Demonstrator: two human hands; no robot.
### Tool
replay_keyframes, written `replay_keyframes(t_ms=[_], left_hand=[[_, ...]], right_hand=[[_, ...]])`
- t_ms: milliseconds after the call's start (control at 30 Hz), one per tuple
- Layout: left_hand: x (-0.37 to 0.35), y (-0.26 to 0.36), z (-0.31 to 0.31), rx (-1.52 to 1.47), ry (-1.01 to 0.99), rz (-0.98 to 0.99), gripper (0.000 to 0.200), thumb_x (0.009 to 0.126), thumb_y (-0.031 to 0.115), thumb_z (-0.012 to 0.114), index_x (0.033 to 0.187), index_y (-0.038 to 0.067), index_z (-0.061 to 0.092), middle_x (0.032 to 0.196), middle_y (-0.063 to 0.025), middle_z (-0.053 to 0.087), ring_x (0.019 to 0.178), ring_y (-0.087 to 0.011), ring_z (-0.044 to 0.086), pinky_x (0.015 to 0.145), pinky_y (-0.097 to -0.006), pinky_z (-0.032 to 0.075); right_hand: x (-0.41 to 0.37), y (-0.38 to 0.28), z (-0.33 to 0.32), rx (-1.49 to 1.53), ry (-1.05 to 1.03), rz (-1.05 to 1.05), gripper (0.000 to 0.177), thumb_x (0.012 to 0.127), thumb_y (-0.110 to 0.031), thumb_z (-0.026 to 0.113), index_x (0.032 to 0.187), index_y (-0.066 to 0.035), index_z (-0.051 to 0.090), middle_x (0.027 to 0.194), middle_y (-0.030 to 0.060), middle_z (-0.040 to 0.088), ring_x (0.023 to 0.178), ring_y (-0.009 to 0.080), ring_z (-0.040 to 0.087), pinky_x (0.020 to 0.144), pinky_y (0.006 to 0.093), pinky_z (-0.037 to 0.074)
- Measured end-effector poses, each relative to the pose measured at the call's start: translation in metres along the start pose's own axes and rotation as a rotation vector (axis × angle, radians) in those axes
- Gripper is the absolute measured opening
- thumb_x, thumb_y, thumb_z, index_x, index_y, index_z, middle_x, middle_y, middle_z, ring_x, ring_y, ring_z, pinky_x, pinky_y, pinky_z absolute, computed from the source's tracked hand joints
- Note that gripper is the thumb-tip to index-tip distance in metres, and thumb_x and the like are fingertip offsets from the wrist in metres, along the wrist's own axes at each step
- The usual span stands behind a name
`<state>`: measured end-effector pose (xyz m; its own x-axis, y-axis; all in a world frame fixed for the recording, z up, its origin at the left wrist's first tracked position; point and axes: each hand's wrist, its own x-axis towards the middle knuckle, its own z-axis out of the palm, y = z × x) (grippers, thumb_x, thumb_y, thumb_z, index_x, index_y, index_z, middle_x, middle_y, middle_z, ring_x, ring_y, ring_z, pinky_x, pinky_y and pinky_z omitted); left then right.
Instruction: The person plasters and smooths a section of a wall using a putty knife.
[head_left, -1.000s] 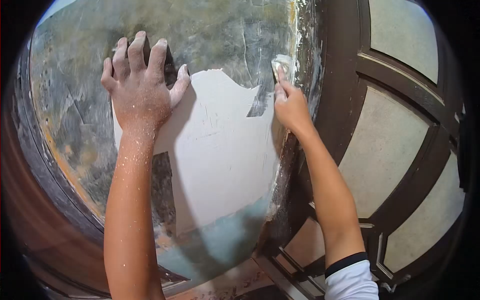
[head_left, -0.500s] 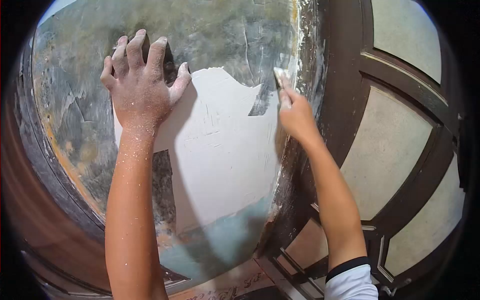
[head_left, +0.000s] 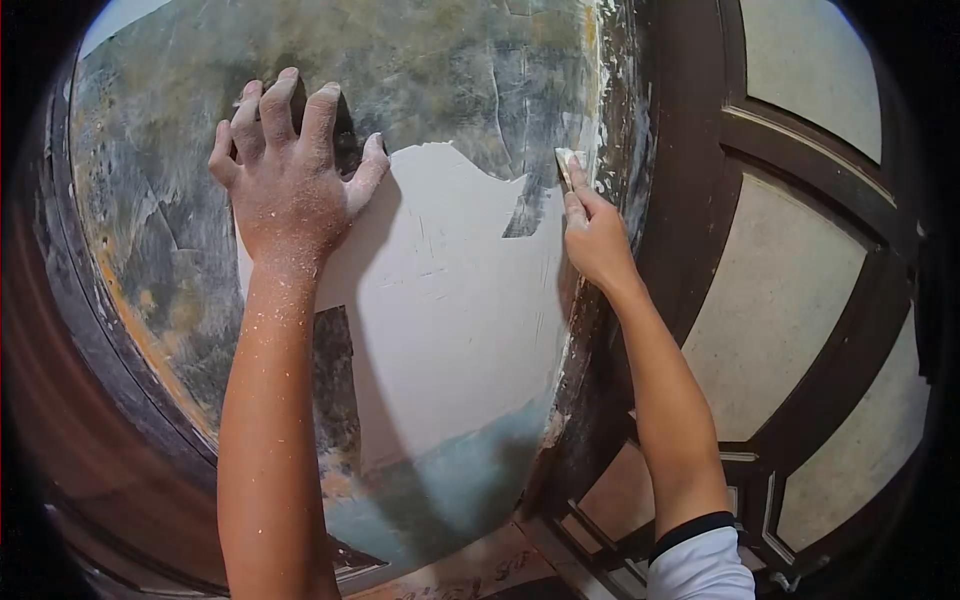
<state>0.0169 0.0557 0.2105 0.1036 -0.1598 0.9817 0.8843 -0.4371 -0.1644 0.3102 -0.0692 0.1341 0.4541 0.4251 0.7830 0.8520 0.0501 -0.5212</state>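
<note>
My left hand (head_left: pixel 293 175), coated in white dust, is braced with spread fingers against the grey-green mottled wall (head_left: pixel 420 80). Nothing is in its grip. Flakes of white also speckle the forearm. In my right hand (head_left: pixel 600 238) is a small putty knife (head_left: pixel 567 165), its blade close to or against the wall near the right edge; the handle is mostly covered by my fingers. Between and below the hands spreads a smooth patch of white putty (head_left: pixel 460 310) with a ragged upper edge. A grey streak (head_left: pixel 524 212) cuts into the patch's upper right.
Along the wall's right edge runs a dark, paint-chipped wooden frame (head_left: pixel 592 335). Beyond it stands a brown panelled door (head_left: pixel 690 240) with pale panels. Dark wooden trim (head_left: pixel 100 420) borders the left side. Below the putty the wall is pale blue-green.
The putty knife and my right hand have shifted slightly down, and the blade now shows narrower. My left hand keeps its place on the wall while the view moves a little.
</note>
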Motion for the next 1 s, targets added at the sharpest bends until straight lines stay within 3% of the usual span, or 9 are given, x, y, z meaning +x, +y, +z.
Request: replay_keyframes(t_ms=[133, 333, 467, 667, 733, 800, 867, 933, 1000], left_hand=[[0.0, 0.001, 0.001, 0.017, -0.004, -0.002, 0.053, 0.086, 0.055, 0.069, 0.131, 0.028, 0.06, 0.143, -0.0034, 0.048, 0.141, -0.0274, 0.039, 0.116, -0.0504, 0.024], [0.002, -0.002, 0.002, -0.011, 0.045, 0.004, 0.053, 0.086, 0.055, 0.07, 0.13, 0.028, 0.06, 0.142, -0.0026, 0.049, 0.141, -0.0274, 0.04, 0.116, -0.0502, 0.023], [0.001, 0.001, 0.002, -0.021, 0.006, -0.015, 0.054, 0.086, 0.055, 0.07, 0.13, 0.027, 0.059, 0.143, -0.0033, 0.049, 0.141, -0.0282, 0.04, 0.116, -0.0506, 0.024], [0.001, 0.001, 0.003, -0.01, 0.015, -0.014, 0.053, 0.084, 0.056, 0.071, 0.128, 0.028, 0.061, 0.142, -0.0024, 0.05, 0.141, -0.0272, 0.04, 0.115, -0.0508, 0.024], [0.001, 0.0, 0.002, 0.001, 0.008, -0.003, 0.053, 0.084, 0.057, 0.07, 0.128, 0.028, 0.061, 0.142, -0.0021, 0.05, 0.141, -0.0268, 0.04, 0.115, -0.0509, 0.025], [0.001, 0.0, 0.002, -0.004, 0.019, -0.01, 0.052, 0.085, 0.057, 0.07, 0.128, 0.029, 0.061, 0.142, -0.0017, 0.05, 0.14, -0.0264, 0.04, 0.114, -0.0505, 0.025], [0.0, -0.001, 0.006, -0.063, 0.054, -0.005, 0.049, 0.085, 0.056, 0.069, 0.125, 0.031, 0.058, 0.141, -0.0024, 0.046, 0.141, -0.0265, 0.037, 0.116, -0.0542, 0.026], [0.0, 0.0, 0.006, -0.027, 0.041, -0.011, 0.048, 0.085, 0.056, 0.068, 0.125, 0.031, 0.058, 0.142, -0.0019, 0.047, 0.141, -0.0267, 0.037, 0.116, -0.0544, 0.026], [-0.001, -0.001, 0.007, -0.046, 0.066, -0.004, 0.049, 0.085, 0.056, 0.068, 0.125, 0.03, 0.059, 0.141, -0.0013, 0.048, 0.14, -0.0268, 0.038, 0.116, -0.0546, 0.026]], right_hand=[[0.017, -0.006, -0.005, 0.066, 0.065, -0.067, 0.044, 0.105, -0.022, 0.049, 0.146, -0.008, 0.053, 0.133, 0.0272, 0.063, 0.114, 0.0459, 0.064, 0.098, 0.0418, 0.049], [0.024, -0.016, -0.013, -0.026, 0.042, -0.028, 0.039, 0.103, -0.024, 0.053, 0.137, -0.005, 0.06, 0.119, 0.0297, 0.067, 0.112, 0.0486, 0.063, 0.096, 0.0443, 0.049], [0.048, -0.008, -0.013, -0.049, 0.063, -0.05, 0.049, 0.104, -0.026, 0.051, 0.152, -0.015, 0.049, 0.125, 0.0298, 0.066, 0.119, 0.0473, 0.061, 0.101, 0.0422, 0.049], [-0.004, -0.001, -0.005, -0.105, 0.038, -0.09, 0.05, 0.105, -0.027, 0.05, 0.154, -0.021, 0.046, 0.117, 0.0331, 0.066, 0.115, 0.047, 0.064, 0.096, 0.0459, 0.05], [-0.013, -0.025, -0.013, -0.04, -0.066, 0.092, 0.051, 0.105, -0.029, 0.049, 0.155, -0.021, 0.044, 0.112, 0.0343, 0.067, 0.109, 0.0492, 0.065, 0.094, 0.0458, 0.05], [-0.016, -0.026, -0.011, -0.02, -0.112, 0.165, 0.051, 0.107, -0.032, 0.049, 0.156, -0.019, 0.044, 0.141, 0.0282, 0.059, 0.129, 0.0374, 0.06, 0.108, 0.0389, 0.043], [-0.024, -0.021, -0.002, -0.011, -0.065, 0.1, 0.05, 0.107, -0.033, 0.048, 0.155, -0.017, 0.045, 0.131, 0.0281, 0.066, 0.118, 0.0364, 0.066, 0.104, 0.0399, 0.046], [-0.037, -0.028, 0.002, 0.021, -0.041, 0.109, 0.045, 0.106, -0.03, 0.049, 0.148, -0.014, 0.054, 0.098, 0.0326, 0.069, 0.095, 0.0474, 0.068, 0.087, 0.0467, 0.052], [-0.05, -0.043, 0.002, 0.044, -0.099, 0.232, 0.04, 0.105, -0.029, 0.05, 0.14, -0.011, 0.059, 0.1, 0.032, 0.069, 0.097, 0.047, 0.068, 0.088, 0.0466, 0.052]])
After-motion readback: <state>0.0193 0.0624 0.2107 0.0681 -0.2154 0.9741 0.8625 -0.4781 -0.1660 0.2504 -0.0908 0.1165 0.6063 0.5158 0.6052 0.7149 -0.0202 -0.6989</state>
